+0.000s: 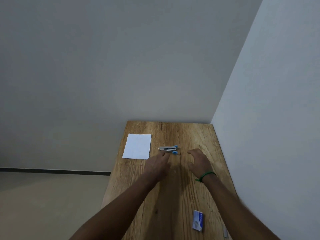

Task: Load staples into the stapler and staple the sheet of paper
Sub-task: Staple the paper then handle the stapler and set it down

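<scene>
A small grey stapler (168, 149) with blue ends lies on its side on the wooden table (173, 196), towards the far end. A white sheet of paper (137, 146) lies flat to its left. My left hand (158, 166) reaches forward, fingertips just short of the stapler's near side, holding nothing. My right hand (199, 161), with a green band at the wrist, hovers to the right of the stapler with curled, spread fingers and is empty. A small blue-and-white staple box (198, 220) lies near the table's front right, with a grey strip of staples (225, 232) beside it.
The table is narrow and stands in a corner, with a wall (268, 118) along its right edge and another behind its far edge. Its left edge drops to the floor (43, 205).
</scene>
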